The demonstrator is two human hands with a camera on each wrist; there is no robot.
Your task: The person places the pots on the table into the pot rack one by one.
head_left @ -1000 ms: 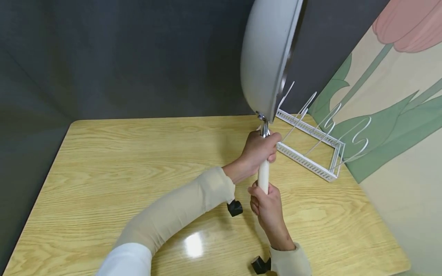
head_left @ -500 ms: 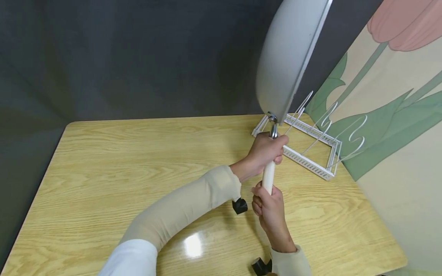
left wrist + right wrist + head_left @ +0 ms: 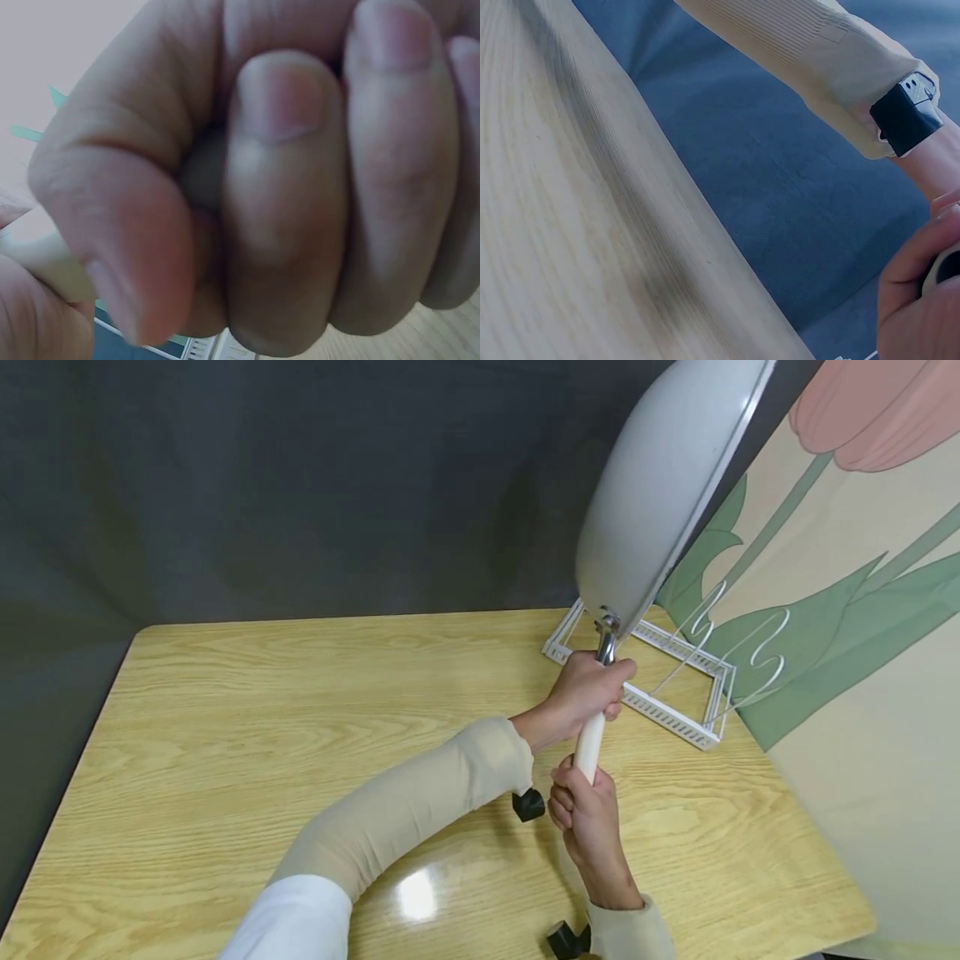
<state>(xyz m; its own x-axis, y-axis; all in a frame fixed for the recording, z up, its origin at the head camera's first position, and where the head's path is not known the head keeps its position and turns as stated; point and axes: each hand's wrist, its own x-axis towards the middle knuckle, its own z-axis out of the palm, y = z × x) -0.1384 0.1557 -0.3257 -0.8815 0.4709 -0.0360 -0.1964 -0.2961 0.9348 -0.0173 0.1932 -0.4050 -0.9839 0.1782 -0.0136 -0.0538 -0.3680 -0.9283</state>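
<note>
Pan (image 3: pixel 660 502) held abv wood tbl (image 3: pixel 285 727), dk backdrop (image 3: pixel 300 485), tulip print (image 3: pixel 870 422) rt.

No lettering that we can read, no label, brand, number or sign legible to us, in the head view, the left wrist view or the right wrist view

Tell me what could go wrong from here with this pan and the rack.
The tilted pan might knock the white wire rack: they overlap in the head view, though I can't tell whether they touch.

It could also twist or tip, since the left hand and right hand both grip the handle and neither supports the wide bowl.

A bump might shift the rack, which sits near the table's edge.
</note>
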